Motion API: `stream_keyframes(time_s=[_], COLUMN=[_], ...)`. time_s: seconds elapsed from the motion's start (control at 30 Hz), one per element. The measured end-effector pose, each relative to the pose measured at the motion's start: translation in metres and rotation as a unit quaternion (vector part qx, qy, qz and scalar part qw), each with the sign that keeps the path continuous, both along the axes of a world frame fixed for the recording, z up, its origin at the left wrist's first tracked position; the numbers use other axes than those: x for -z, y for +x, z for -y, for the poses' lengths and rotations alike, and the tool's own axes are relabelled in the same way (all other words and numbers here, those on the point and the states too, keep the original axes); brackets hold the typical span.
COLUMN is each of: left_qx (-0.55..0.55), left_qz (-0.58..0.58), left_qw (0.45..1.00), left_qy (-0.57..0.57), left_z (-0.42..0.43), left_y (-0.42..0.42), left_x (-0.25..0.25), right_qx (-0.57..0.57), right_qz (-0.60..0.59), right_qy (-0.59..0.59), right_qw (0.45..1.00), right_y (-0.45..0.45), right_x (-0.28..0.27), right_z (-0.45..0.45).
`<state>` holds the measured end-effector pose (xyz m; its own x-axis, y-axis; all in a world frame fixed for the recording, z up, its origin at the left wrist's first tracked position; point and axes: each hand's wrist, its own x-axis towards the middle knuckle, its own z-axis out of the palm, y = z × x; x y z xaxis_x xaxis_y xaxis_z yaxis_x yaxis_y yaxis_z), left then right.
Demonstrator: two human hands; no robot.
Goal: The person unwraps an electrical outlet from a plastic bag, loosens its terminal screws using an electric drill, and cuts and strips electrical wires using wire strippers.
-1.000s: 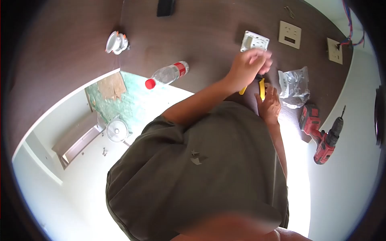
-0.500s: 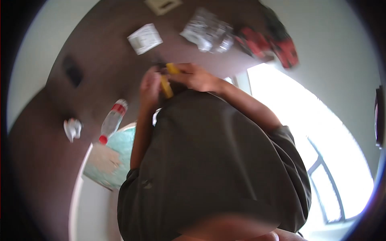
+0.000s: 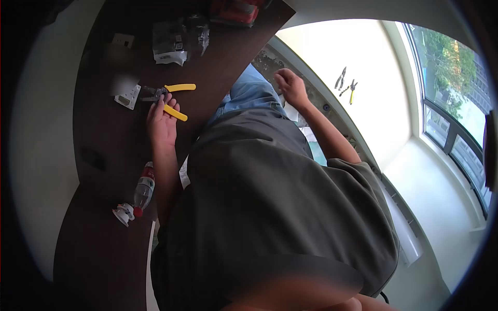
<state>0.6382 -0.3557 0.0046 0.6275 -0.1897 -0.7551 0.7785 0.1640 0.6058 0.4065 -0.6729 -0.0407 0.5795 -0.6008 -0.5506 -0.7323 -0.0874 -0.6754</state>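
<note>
My left hand (image 3: 164,123) holds a pair of wire strippers (image 3: 176,112) by one of its yellow handles, over the dark table. The handles are spread apart, and the dark jaws point left toward a white socket plate (image 3: 127,97). Off the table's right edge, my right hand (image 3: 291,87) is raised with its fingers curled in. Whatever it may hold is hidden. Nearest to it on the bright window sill lie dark pliers (image 3: 340,78) and a yellow-handled tool (image 3: 353,92).
On the dark table (image 3: 114,155) are a clear plastic bag (image 3: 170,44), a second wall plate (image 3: 123,40), a red-and-black item (image 3: 234,11), a plastic bottle (image 3: 144,189) and a white fitting (image 3: 124,213). A window (image 3: 446,78) stands at the right.
My hands have parted: the left stays with the wire strippers over the table, and the right has moved away toward the sill. The view has turned, bringing the sill tools into sight.
</note>
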Motion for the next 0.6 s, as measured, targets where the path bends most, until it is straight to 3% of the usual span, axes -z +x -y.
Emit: stream_keyframes(time_s=[0.13,0.2,0.23,0.3,0.43,0.6], left_qx=[-0.016,-0.001,0.007,0.034,0.038,-0.008], left_qz=[-0.002,0.020,0.032,0.068,0.079,0.108], left_qw=[1.000,0.998,0.998,0.985,0.981,0.945], left_qy=[0.023,0.065,0.062,0.153,0.172,0.308], left_z=[0.004,-0.003,-0.004,-0.014,-0.006,0.014], left_y=[-0.004,-0.008,-0.008,-0.012,-0.020,-0.053], left_x=[0.006,0.009,0.013,0.018,0.007,-0.009], right_qx=[0.008,-0.045,-0.035,-0.034,0.038,0.142], right_qz=[-0.156,-0.269,-0.259,-0.364,-0.361,-0.360], right_qy=[-0.082,-0.095,-0.095,-0.089,-0.072,-0.049], right_qw=[0.984,0.958,0.960,0.927,0.929,0.921], right_y=[-0.118,-0.175,-0.188,-0.214,-0.244,-0.269], right_x=[0.069,0.103,0.107,0.115,0.138,0.189], right_z=[0.052,0.075,0.090,0.105,0.155,0.230])
